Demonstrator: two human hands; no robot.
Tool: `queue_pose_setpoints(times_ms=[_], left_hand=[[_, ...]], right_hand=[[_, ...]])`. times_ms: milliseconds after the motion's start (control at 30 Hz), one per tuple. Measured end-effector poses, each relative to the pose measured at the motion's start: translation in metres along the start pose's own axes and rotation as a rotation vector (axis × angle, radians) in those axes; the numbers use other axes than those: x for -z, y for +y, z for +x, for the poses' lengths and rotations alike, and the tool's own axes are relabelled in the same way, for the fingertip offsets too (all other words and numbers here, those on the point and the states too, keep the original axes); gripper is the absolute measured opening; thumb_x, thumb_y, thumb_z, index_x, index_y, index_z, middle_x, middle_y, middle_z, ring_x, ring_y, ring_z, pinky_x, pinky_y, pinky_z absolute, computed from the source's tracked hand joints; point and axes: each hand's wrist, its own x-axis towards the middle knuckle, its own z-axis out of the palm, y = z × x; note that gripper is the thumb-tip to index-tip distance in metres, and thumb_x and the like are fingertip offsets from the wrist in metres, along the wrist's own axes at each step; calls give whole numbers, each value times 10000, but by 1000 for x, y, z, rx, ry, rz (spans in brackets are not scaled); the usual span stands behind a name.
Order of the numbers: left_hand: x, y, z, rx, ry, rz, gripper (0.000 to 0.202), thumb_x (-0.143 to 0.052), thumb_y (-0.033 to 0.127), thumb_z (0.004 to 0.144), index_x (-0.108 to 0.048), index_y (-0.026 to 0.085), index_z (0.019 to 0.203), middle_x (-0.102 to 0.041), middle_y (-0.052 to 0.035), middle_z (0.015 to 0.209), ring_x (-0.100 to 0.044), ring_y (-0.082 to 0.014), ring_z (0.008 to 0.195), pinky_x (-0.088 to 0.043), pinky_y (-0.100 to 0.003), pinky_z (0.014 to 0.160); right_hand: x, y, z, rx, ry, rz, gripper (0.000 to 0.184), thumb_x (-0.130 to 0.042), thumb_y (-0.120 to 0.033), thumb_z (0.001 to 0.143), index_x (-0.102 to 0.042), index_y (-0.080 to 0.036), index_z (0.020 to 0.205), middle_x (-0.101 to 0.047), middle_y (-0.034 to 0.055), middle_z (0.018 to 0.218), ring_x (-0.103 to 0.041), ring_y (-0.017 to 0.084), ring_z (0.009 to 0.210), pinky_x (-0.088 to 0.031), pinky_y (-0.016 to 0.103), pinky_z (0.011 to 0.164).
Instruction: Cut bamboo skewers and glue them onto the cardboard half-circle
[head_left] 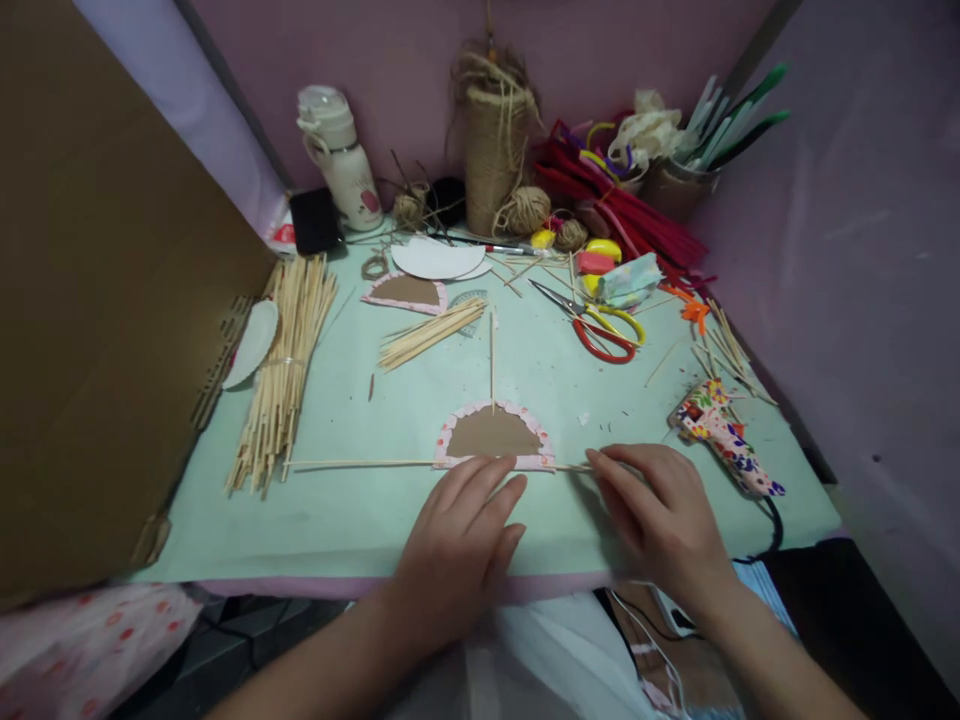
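Note:
A brown cardboard half-circle (491, 436) with a pink, red-spotted border lies flat, its straight edge toward me. One thin wooden stick (360, 464) runs along that edge and sticks out to the left. Another wooden stick (493, 350) stands out from the top of the curve, pointing away from me. My left hand (461, 530) rests with extended fingers on the straight edge, touching the half-circle. On the right, my right hand (667, 515) pinches a thin stick end beside the half-circle's right corner. Whether it is the same stick as on the left, I cannot tell.
A flowered glue gun (724, 440) lies right of my right hand. Scissors (604, 330) lie behind. Stick bundles (281, 370) are at left, with a second half-circle (409, 291) farther back. A bottle (341, 160) and a twine spool (491, 150) stand along the wall.

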Motion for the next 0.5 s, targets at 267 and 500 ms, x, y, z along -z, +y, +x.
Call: queue_pose_setpoints(times_ms=[267, 500], left_hand=[[88, -79, 73, 322, -197, 352, 270, -471, 295, 904, -670, 159, 1027, -698, -113, 1006, -632, -265, 933, -473, -364, 797], [74, -153, 154, 335, -266, 421, 303, -471, 136, 774, -714, 188, 947, -717, -100, 1000, -645, -249, 928, -431, -282, 730]], right_hand=[[26, 26, -17, -93, 118, -192, 329, -590, -129, 865, -574, -203, 1185, -625, 111, 1015, -595, 260, 923, -460, 409, 804], [40, 41, -36, -178, 147, -279, 218, -528, -238, 912, -626, -161, 1092, -642, 133, 992, -606, 275, 889, -461, 417, 784]])
